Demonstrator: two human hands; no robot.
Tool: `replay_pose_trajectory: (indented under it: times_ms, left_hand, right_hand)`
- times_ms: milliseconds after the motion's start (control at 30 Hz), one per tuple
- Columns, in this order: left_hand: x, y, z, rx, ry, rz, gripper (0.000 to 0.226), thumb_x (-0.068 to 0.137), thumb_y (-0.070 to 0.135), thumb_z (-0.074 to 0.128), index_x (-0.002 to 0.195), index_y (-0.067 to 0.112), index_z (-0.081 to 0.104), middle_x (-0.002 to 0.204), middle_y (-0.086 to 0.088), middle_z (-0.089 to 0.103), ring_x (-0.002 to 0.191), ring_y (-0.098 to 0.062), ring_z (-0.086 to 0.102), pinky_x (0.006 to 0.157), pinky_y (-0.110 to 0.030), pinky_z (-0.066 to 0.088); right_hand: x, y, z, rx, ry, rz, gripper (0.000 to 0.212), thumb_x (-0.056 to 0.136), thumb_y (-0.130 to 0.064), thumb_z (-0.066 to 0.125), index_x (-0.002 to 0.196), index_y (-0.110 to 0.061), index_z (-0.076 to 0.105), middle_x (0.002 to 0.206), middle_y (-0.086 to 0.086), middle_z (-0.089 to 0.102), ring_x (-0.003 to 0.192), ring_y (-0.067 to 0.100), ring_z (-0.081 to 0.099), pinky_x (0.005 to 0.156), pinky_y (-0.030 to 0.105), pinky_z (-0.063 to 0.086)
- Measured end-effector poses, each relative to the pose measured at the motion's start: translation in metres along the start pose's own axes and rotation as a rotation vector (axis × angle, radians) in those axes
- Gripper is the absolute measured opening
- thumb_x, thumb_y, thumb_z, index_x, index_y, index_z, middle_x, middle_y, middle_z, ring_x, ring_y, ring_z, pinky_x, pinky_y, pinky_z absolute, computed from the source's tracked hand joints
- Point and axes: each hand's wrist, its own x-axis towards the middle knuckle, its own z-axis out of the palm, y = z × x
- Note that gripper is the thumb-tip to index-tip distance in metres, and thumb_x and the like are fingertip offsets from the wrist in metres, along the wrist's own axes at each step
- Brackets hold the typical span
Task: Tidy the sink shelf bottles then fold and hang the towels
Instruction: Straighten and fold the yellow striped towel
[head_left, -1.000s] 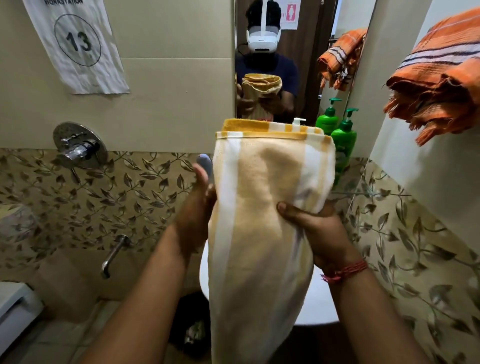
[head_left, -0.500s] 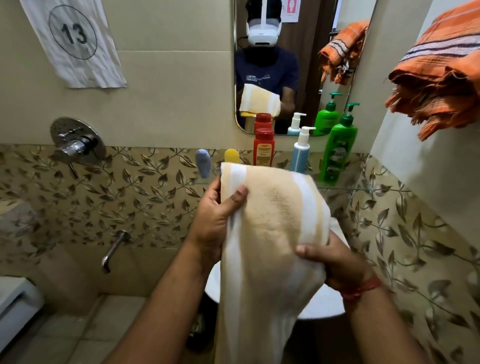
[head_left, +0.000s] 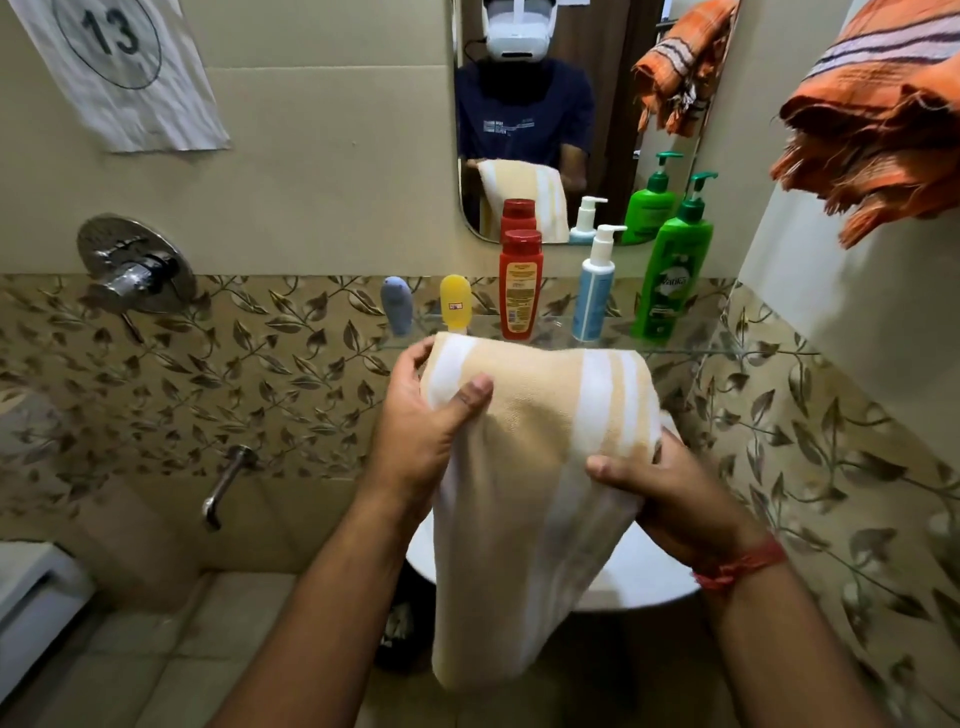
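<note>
I hold a folded yellow towel with white stripes (head_left: 535, 467) upright in front of the sink. My left hand (head_left: 421, 431) grips its upper left edge, thumb across the front. My right hand (head_left: 670, 493) clasps its right side lower down. Behind the towel, a glass shelf (head_left: 691, 343) carries a row of bottles standing upright: a small blue one (head_left: 397, 304), a yellow one (head_left: 455, 301), a red one (head_left: 521, 283), a light blue pump bottle (head_left: 592, 291) and a green pump bottle (head_left: 675, 265). An orange striped towel (head_left: 878, 114) hangs at the upper right.
The white sink (head_left: 644, 577) lies below the towel, mostly hidden. A mirror (head_left: 571, 104) is above the shelf. A chrome shower mixer (head_left: 135, 265) and a spout (head_left: 228, 478) are on the left wall. A white object (head_left: 31, 597) sits at lower left.
The towel has come down from chest height in front of the bottles to below the shelf. The bottles, hidden before, now show. My left thumb has come round onto the towel's front.
</note>
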Motion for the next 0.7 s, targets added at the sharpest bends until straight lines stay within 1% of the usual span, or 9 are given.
replay_pose_trajectory:
  times_ms: [100, 167, 233, 300, 400, 433, 533, 600, 700]
  left_hand:
    - [0.005, -0.001, 0.001, -0.011, -0.045, 0.009, 0.084, 0.076, 0.033, 0.085, 0.147, 0.028, 0.040, 0.130, 0.019, 0.056, 0.107, 0.011, 0.063, 0.084, -0.013, 0.053]
    - [0.005, -0.005, -0.005, -0.009, -0.203, -0.067, 0.097, 0.074, 0.037, 0.086, 0.153, 0.039, 0.030, 0.143, 0.011, 0.052, 0.122, -0.003, 0.062, 0.098, -0.027, 0.054]
    - [0.002, -0.007, -0.008, 0.109, -0.287, -0.092, 0.099, 0.071, 0.038, 0.086, 0.151, 0.048, 0.029, 0.147, 0.006, 0.051, 0.126, -0.012, 0.060, 0.104, -0.035, 0.052]
    - [0.000, -0.009, -0.005, 0.167, -0.186, -0.036, 0.095, 0.076, 0.029, 0.084, 0.152, 0.047, 0.031, 0.148, 0.007, 0.049, 0.131, -0.013, 0.056, 0.109, -0.037, 0.049]
    - [-0.002, -0.004, 0.003, 0.184, -0.043, 0.050, 0.085, 0.085, 0.021, 0.080, 0.153, 0.041, 0.033, 0.141, 0.024, 0.050, 0.127, 0.002, 0.055, 0.104, -0.018, 0.047]
    - [-0.001, -0.003, 0.004, 0.213, -0.017, 0.058, 0.083, 0.087, 0.024, 0.079, 0.153, 0.041, 0.032, 0.143, 0.021, 0.051, 0.127, 0.000, 0.055, 0.103, -0.019, 0.047]
    - [0.002, 0.003, 0.006, 0.260, 0.013, 0.020, 0.078, 0.090, 0.029, 0.075, 0.152, 0.044, 0.029, 0.135, -0.002, 0.065, 0.116, -0.013, 0.066, 0.103, -0.042, 0.053]
    - [0.003, 0.010, 0.009, 0.310, 0.042, -0.002, 0.074, 0.092, 0.032, 0.072, 0.151, 0.048, 0.029, 0.127, -0.003, 0.068, 0.109, -0.014, 0.069, 0.100, -0.047, 0.054]
    - [0.005, 0.020, 0.006, 0.346, 0.002, -0.044, 0.077, 0.091, 0.027, 0.074, 0.149, 0.051, 0.029, 0.148, -0.005, 0.051, 0.127, -0.022, 0.057, 0.105, -0.049, 0.050]
  right_hand:
    - [0.009, -0.009, 0.004, -0.043, 0.229, -0.113, 0.041, 0.077, -0.002, 0.075, 0.116, -0.011, 0.065, 0.107, 0.014, 0.075, 0.095, 0.026, 0.073, 0.075, 0.034, 0.060]
    - [0.017, -0.020, 0.006, 0.052, 0.345, -0.124, 0.026, 0.086, -0.006, 0.067, 0.111, -0.006, 0.064, 0.096, 0.011, 0.076, 0.084, 0.023, 0.073, 0.066, 0.030, 0.060]
    - [0.020, -0.026, 0.004, 0.118, 0.334, -0.072, 0.028, 0.088, -0.009, 0.066, 0.115, -0.002, 0.063, 0.096, 0.013, 0.075, 0.083, 0.023, 0.073, 0.064, 0.031, 0.059]
    - [0.019, -0.030, -0.001, 0.081, 0.224, -0.040, 0.046, 0.081, -0.007, 0.070, 0.125, -0.006, 0.058, 0.106, 0.013, 0.074, 0.093, 0.025, 0.073, 0.069, 0.033, 0.060]
    - [0.015, -0.034, -0.008, -0.188, 0.164, -0.027, 0.075, 0.077, 0.005, 0.075, 0.141, -0.020, 0.044, 0.118, -0.001, 0.072, 0.106, 0.019, 0.072, 0.079, 0.029, 0.059]
    - [0.015, -0.035, -0.008, -0.263, 0.192, -0.047, 0.080, 0.078, 0.006, 0.075, 0.144, -0.023, 0.041, 0.118, -0.003, 0.073, 0.105, 0.017, 0.072, 0.080, 0.027, 0.059]
    - [0.016, -0.036, -0.002, -0.326, 0.339, -0.184, 0.079, 0.083, 0.002, 0.074, 0.146, -0.031, 0.039, 0.104, 0.007, 0.076, 0.094, 0.020, 0.073, 0.076, 0.031, 0.060]
    - [0.017, -0.037, 0.005, -0.352, 0.399, -0.239, 0.071, 0.086, -0.002, 0.074, 0.142, -0.033, 0.043, 0.103, 0.014, 0.073, 0.090, 0.022, 0.072, 0.077, 0.035, 0.060]
    - [0.016, -0.039, 0.012, -0.337, 0.363, -0.250, 0.068, 0.085, 0.006, 0.070, 0.138, -0.030, 0.048, 0.104, 0.015, 0.068, 0.085, 0.019, 0.070, 0.073, 0.031, 0.060]
